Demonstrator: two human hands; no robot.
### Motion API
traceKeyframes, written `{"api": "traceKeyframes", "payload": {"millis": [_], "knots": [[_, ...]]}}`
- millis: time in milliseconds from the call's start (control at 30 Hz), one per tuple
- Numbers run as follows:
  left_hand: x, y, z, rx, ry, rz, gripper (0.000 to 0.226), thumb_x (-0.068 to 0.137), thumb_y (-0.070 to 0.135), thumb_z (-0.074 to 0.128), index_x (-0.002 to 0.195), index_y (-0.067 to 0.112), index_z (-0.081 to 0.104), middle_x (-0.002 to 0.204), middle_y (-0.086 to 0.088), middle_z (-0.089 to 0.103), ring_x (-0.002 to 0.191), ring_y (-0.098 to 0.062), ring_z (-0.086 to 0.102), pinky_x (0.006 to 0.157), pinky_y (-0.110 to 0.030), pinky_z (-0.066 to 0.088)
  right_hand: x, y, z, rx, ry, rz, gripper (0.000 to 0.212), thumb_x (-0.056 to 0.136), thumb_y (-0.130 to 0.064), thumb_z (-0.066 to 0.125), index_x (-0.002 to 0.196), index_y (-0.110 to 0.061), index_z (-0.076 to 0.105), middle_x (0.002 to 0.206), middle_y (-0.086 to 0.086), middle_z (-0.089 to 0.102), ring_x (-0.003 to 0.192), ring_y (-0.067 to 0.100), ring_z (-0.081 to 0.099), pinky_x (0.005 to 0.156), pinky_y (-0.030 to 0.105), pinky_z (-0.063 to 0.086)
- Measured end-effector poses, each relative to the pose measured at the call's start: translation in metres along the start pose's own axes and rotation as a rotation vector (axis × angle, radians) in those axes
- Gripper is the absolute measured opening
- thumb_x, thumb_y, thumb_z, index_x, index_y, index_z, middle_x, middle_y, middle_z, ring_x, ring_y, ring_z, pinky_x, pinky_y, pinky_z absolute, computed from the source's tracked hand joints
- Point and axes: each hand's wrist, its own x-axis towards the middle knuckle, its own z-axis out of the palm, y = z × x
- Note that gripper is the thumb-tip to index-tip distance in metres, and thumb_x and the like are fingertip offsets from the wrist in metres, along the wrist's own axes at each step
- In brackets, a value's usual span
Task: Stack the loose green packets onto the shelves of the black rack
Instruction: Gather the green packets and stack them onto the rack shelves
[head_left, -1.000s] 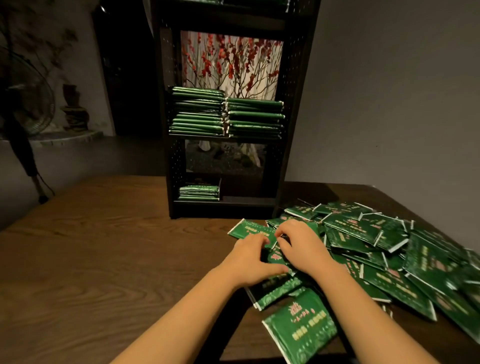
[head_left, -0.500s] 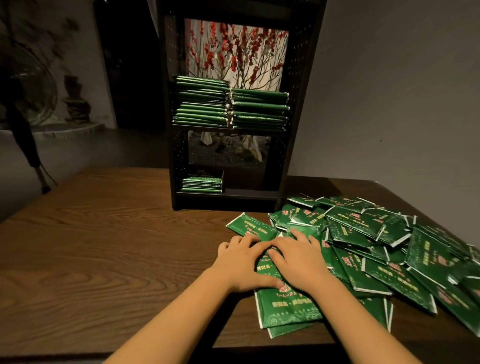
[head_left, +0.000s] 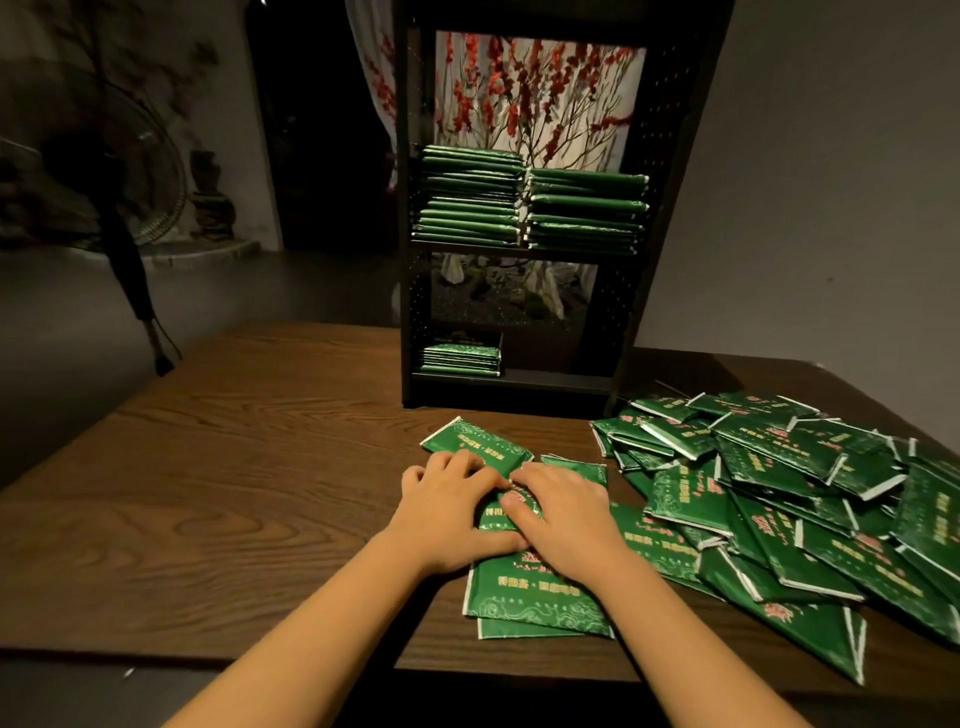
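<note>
A small bundle of green packets (head_left: 540, 597) lies on the wooden table (head_left: 234, 493) in front of me. My left hand (head_left: 447, 512) and my right hand (head_left: 563, 519) rest side by side on top of it, fingers spread flat and pressing down. A big loose heap of green packets (head_left: 789, 488) spreads to the right. The black rack (head_left: 644, 291) stands at the table's back. Its middle shelf holds two tall packet stacks (head_left: 530, 208), and its bottom shelf has one short stack (head_left: 460, 358) at the left.
The right part of the rack's bottom shelf (head_left: 556, 376) is bare. A standing fan (head_left: 135, 182) is on the floor at far left. A grey wall (head_left: 831, 182) runs behind the heap. The table's front edge (head_left: 208, 654) is near my forearms.
My hands slid a few packets out of the heap towards me and to the left, then flattened onto them. The view tilted down and closer to the rack.
</note>
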Motion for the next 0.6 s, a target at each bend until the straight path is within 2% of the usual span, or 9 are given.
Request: {"api": "traceKeyframes", "payload": {"millis": [67, 133, 167, 233, 300, 400, 533, 600], "knots": [[-0.005, -0.015, -0.002, -0.009, 0.032, -0.001, 0.081, 0.063, 0.087, 0.034, 0.126, 0.040, 0.052, 0.139, 0.010, 0.037, 0.141, -0.016, 0.021, 0.112, -0.047, 0.021, 0.003, -0.006, 0.001, 0.132, -0.063, -0.035, 0.065, 0.089, -0.059, 0.054, 0.145, -0.030, 0.040, 0.156, -0.008, 0.028, 0.145, 0.016, 0.021, 0.117, 0.043, 0.023], [-0.009, -0.026, -0.007, -0.028, -0.011, -0.012, 0.085, 0.064, 0.087, 0.035, 0.125, 0.031, 0.051, 0.153, 0.005, 0.030, 0.151, -0.021, 0.009, 0.119, -0.055, 0.010, 0.005, -0.011, -0.001, 0.257, -0.083, -0.043, 0.081, 0.081, -0.059, 0.066, 0.148, -0.027, 0.034, 0.155, -0.007, 0.021, 0.144, 0.016, 0.020, 0.117, 0.038, 0.026], [-0.011, -0.030, -0.011, -0.034, -0.032, -0.020, 0.084, 0.064, 0.087, 0.037, 0.123, 0.028, 0.050, 0.153, 0.004, 0.032, 0.150, -0.021, 0.013, 0.120, -0.055, 0.012, 0.006, -0.013, -0.002, 0.284, -0.086, -0.044, 0.086, 0.078, -0.059, 0.070, 0.148, -0.025, 0.032, 0.151, -0.008, 0.022, 0.141, 0.014, 0.025, 0.114, 0.033, 0.030], [-0.015, -0.038, -0.017, -0.025, -0.023, -0.031, 0.077, 0.069, 0.087, 0.045, 0.118, 0.027, 0.048, 0.135, 0.009, 0.047, 0.133, -0.015, 0.039, 0.112, -0.050, 0.030, 0.010, -0.017, -0.003, 0.286, -0.104, -0.050, 0.091, 0.075, -0.060, 0.072, 0.148, -0.024, 0.031, 0.145, -0.008, 0.026, 0.133, 0.012, 0.035, 0.109, 0.028, 0.035], [-0.018, -0.045, -0.021, 0.040, 0.003, -0.048, 0.077, 0.070, 0.088, 0.046, 0.123, 0.032, 0.045, 0.123, 0.014, 0.049, 0.118, -0.012, 0.046, 0.098, -0.042, 0.039, 0.015, -0.020, -0.003, 0.208, -0.116, -0.080, 0.088, 0.075, -0.063, 0.069, 0.146, -0.027, 0.032, 0.146, -0.009, 0.033, 0.135, 0.012, 0.035, 0.110, 0.033, 0.035], [-0.020, -0.049, -0.023, 0.106, 0.014, -0.104, 0.093, 0.063, 0.095, 0.039, 0.134, 0.035, 0.039, 0.126, 0.015, 0.046, 0.119, -0.012, 0.043, 0.093, -0.039, 0.036, 0.017, -0.021, -0.004, 0.077, -0.131, -0.101, 0.082, 0.077, -0.070, 0.061, 0.146, -0.036, 0.033, 0.148, -0.016, 0.037, 0.141, 0.011, 0.026, 0.113, 0.042, 0.029], [-0.024, -0.050, -0.029, 0.067, 0.029, -0.051, 0.091, 0.059, 0.097, 0.037, 0.125, 0.036, 0.052, 0.110, 0.017, 0.044, 0.110, -0.009, 0.041, 0.096, -0.039, 0.034, 0.017, -0.017, -0.006, 0.158, -0.162, -0.116, 0.064, 0.084, -0.062, 0.057, 0.142, -0.046, 0.036, 0.150, -0.021, 0.037, 0.147, 0.010, 0.018, 0.117, 0.046, 0.020], [-0.026, -0.056, -0.032, -0.073, 0.041, -0.034, 0.087, 0.065, 0.096, 0.032, 0.125, 0.038, 0.056, 0.118, 0.018, 0.047, 0.122, -0.008, 0.040, 0.107, -0.042, 0.030, 0.019, -0.012, -0.006, 0.220, -0.129, -0.094, 0.063, 0.082, -0.071, 0.046, 0.140, -0.048, 0.040, 0.153, -0.023, 0.032, 0.148, 0.013, 0.014, 0.118, 0.051, 0.018]]}}
